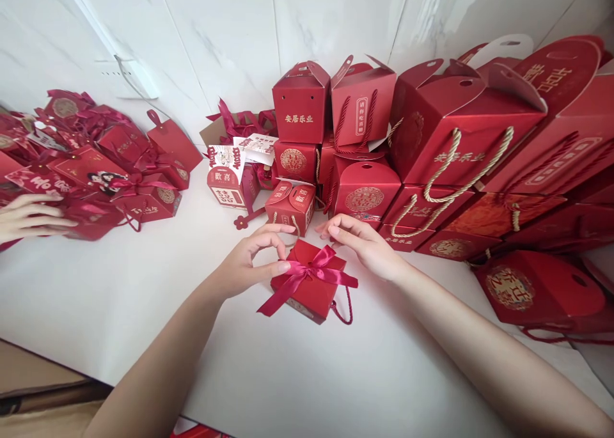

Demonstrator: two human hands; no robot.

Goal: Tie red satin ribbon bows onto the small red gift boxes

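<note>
A small red gift box (307,297) sits on the white table before me, tied on top with a dark pink satin ribbon bow (314,273). My left hand (256,259) is at the box's left side, its thumb and a curled finger pinching the left loop of the bow. Just behind the right side of the box hovers my right hand (362,243), fingers bent and a little apart, holding nothing. A dark red cord handle (348,307) hangs from the box's right side onto the table.
A co-worker's hand (33,217) touches a pile of ribboned red boxes (146,198) at the left. Close behind my box stands a small red box (291,204). Stacked larger red boxes (463,131) line the tiled wall. Another red box (542,291) lies at the right.
</note>
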